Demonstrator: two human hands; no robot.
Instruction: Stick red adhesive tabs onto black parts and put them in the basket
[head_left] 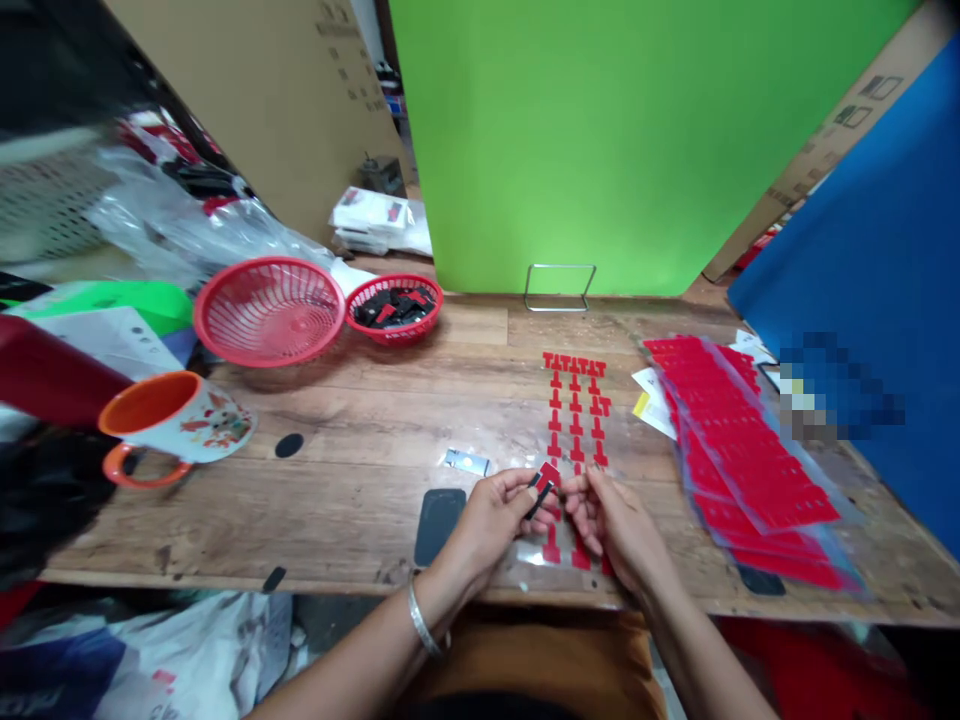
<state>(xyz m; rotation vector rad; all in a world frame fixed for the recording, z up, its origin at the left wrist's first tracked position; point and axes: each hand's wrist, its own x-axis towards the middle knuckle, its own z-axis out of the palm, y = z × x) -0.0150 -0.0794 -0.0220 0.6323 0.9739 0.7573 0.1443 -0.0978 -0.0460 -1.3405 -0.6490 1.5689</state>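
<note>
A small black strip [541,497] with a red sticker piece [548,473] at its upper end sits between the two hands, just above the near edge of the wooden table [360,470]. Its long axis runs on a diagonal, the lower end pointing toward the person and to the left, the upper end away and to the right. The left hand [491,520] pinches the strip, thumb and fingertips closed on it. The right hand [611,520] meets it from the other side, fingers curled in, fingertips touching the red piece; whether it truly grips is hard to tell.

Under the hands lies a clear sheet of red T-shaped stickers [575,405], its rows running away from the person. A dark flat pad [439,524] lies just left of the left hand, a small silver packet [466,461] beyond it. To the right is a stack of red sticker sheets [742,455]. Far left stand an orange-rimmed mug [176,418], an empty red basket [268,310] and a smaller red basket of black parts [394,306].
</note>
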